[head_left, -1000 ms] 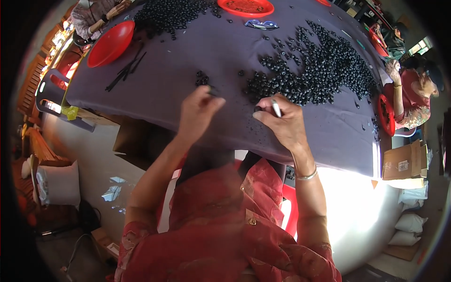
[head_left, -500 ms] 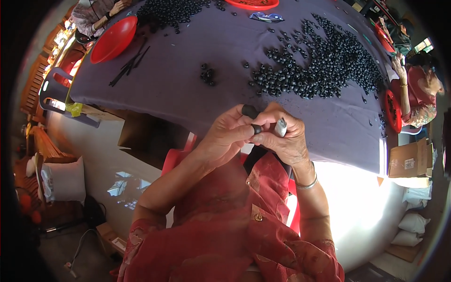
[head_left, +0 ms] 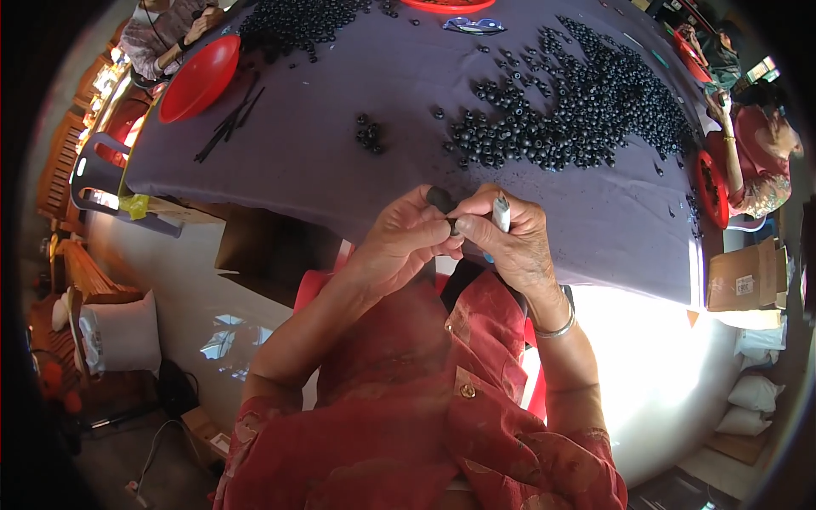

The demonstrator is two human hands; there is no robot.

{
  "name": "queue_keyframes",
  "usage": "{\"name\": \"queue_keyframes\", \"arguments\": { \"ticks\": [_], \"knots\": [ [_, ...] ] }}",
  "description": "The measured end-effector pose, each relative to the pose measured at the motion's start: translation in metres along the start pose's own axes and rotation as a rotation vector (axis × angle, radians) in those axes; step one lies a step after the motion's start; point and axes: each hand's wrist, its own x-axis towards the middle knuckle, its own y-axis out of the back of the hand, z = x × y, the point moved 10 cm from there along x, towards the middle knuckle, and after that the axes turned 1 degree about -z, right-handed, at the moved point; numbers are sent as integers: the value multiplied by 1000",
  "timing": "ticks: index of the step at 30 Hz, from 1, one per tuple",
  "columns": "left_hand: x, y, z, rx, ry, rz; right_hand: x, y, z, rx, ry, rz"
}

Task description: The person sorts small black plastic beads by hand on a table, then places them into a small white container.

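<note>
The left hand [head_left: 404, 242] pinches a small dark bead [head_left: 440, 200] at its fingertips, above the table [head_left: 340, 161] edge. The right hand [head_left: 510, 242] touches it, gripping a white pen [head_left: 501, 212]. A brown cardboard box [head_left: 744, 276] with a white label stands far right.

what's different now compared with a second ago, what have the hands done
Both hands left the table. A second ago the left hand reached to the small cluster of beads and the right hand rested by the big pile of dark beads. Now they meet close to the body, the left pinching a dark bead it picked up. Unchanged: the white tool in the right hand, the red bowl.
</note>
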Motion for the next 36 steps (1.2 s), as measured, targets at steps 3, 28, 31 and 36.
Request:
{"name": "queue_keyframes", "arguments": {
  "ticks": [3, 28, 31, 36],
  "knots": [
    [1, 2, 2, 3, -10, 3, -1, 27, -6, -376, 102, 164],
    [3, 10, -6, -125, 2, 65, -17, -16, -32, -861, 536, 164],
    [0, 13, -7, -116, 2, 138, -28, -30, -40, -1136, 684, 181],
    [0, 20, -6, -153, -6, 88, -34, -38, -41, -1147, 854, 120]
  ]
}}
